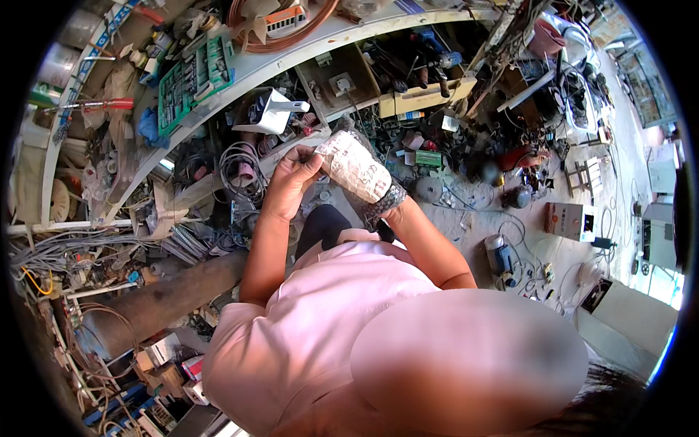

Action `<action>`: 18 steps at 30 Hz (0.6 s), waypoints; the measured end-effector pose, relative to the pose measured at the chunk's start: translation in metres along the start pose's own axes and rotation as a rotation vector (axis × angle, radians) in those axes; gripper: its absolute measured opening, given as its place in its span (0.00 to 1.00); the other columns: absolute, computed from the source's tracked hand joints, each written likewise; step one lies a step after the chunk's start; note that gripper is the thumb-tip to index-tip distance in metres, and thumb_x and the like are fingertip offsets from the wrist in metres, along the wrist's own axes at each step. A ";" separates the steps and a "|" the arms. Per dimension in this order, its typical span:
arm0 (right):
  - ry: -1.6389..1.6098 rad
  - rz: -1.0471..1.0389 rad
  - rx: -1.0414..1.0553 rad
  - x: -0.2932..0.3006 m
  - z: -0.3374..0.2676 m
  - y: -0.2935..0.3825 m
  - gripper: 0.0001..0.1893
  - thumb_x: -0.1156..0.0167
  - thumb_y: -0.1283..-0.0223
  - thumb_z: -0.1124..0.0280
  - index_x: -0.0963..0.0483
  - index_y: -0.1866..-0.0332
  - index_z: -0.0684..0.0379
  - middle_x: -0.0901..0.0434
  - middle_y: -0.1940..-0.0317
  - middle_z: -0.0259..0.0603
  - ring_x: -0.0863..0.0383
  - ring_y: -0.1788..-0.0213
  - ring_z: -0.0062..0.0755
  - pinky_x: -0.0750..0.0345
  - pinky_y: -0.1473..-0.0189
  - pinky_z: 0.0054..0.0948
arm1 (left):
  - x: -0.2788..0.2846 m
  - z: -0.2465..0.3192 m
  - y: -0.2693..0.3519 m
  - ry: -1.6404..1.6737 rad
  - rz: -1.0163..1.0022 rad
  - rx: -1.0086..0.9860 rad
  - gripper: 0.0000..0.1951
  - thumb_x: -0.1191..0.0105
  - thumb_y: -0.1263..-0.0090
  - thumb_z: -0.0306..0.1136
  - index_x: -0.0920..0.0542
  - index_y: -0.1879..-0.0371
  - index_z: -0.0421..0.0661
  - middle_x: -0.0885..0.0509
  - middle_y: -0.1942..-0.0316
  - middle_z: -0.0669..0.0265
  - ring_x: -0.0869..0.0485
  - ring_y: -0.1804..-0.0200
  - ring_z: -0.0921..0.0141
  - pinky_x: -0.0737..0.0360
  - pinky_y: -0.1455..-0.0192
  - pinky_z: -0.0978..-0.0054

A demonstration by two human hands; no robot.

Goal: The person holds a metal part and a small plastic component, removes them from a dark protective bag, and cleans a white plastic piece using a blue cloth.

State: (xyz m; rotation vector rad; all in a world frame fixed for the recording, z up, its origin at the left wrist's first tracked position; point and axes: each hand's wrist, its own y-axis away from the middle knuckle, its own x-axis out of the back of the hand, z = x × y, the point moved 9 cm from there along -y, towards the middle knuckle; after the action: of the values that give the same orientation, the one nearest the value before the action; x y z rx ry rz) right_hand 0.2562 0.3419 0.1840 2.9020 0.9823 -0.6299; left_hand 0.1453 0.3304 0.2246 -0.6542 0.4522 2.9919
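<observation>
A wrapped package (355,166) is held in the air before my body. Its pale, crinkled paper or tape surface bears handwriting, and dark, clear-looking plastic wrap (389,201) shows around its edges. My left hand (295,177) pinches the package's upper left edge between thumb and fingers. From the other side, my right hand (397,207) holds its lower right end. Most of that hand is hidden by the package and the plastic, so its fingers do not show.
Along the front runs a white-edged workbench (262,76) bearing a green socket set case (191,82) and coiled copper tube (240,33). Below are a white dustpan (273,112) and an open drawer (426,98) of tools. A large rusty cylinder (164,306) lies left; cartons and cables litter the floor.
</observation>
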 end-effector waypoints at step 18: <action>1.232 -0.070 0.041 0.027 -0.077 0.021 0.13 0.46 0.47 0.75 0.23 0.55 0.59 0.21 0.52 0.47 0.21 0.53 0.42 0.24 0.53 0.34 | -0.050 -0.140 -0.066 0.199 -0.169 0.618 0.33 0.50 0.39 0.68 0.21 0.51 0.50 0.17 0.52 0.64 0.18 0.50 0.63 0.20 0.50 0.52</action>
State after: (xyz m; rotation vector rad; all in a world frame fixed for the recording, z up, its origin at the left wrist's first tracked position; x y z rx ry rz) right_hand 0.3161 0.3513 0.2418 3.1217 1.0369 1.3215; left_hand 0.2540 0.3540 0.1055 -0.8578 1.1932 2.4275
